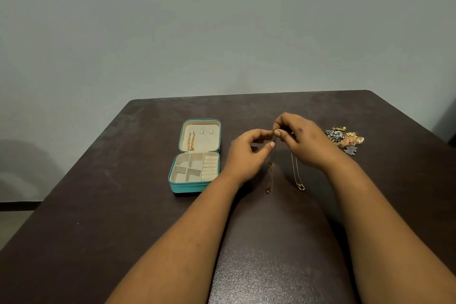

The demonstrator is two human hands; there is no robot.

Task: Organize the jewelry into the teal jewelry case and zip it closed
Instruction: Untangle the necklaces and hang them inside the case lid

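The teal jewelry case [185, 188] lies open on the dark table, its cream lid lying flat behind the tray. A gold chain [190, 142] hangs inside the lid. To the right of the case, my left hand [246, 153] and my right hand [304, 142] meet above the table and pinch the top of a thin gold necklace [296, 173]. Its strands hang down to the table, each ending in a small ring pendant. A pile of gold and silver jewelry [345, 139] lies just beyond my right hand.
The dark brown table [123, 217] stands against a pale grey wall [222, 32]. The case tray has several cream compartments and a row of ring rolls [209, 168].
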